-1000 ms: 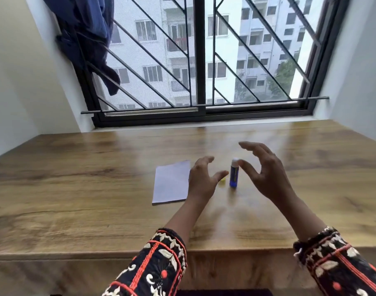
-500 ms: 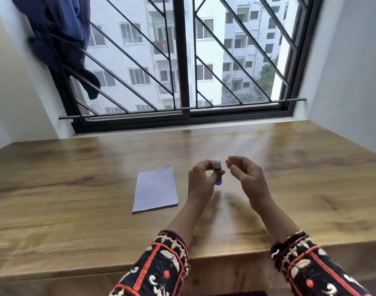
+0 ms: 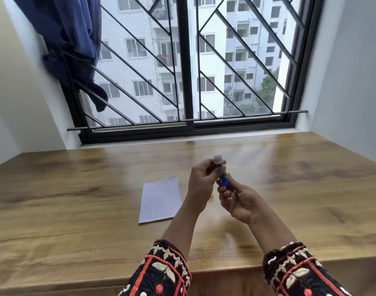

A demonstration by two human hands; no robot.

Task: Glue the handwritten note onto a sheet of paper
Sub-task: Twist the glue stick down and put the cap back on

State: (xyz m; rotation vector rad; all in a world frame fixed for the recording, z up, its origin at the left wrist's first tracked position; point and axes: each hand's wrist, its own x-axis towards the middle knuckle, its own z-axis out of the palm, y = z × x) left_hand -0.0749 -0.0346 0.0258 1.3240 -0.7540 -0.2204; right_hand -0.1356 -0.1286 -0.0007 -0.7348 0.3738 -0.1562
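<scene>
A barred window is filling the far wall, with apartment blocks showing beyond it. A wide wooden table is running from the sill to the near edge. A dark blue cloth is hanging over the bars at the upper left, well away from the work. Two patterned sleeves are entering from the bottom and are being cut off by the frame.

A pale sheet of paper is lying flat on the table just left of the left forearm, with nothing resting on it.

The left hand and right hand are meeting above the table, to the right of the sheet. Between them they are holding a blue glue stick roughly upright and off the wood. The left fingers are curling around its upper part, just under the white cap. The right fingers are curling tightly around its lower end.

A small yellow sliver is peeking out on the table between the two wrists. Most of it is hiding behind the hands, so what it is cannot be told. Motion blur is softening the whole view.
</scene>
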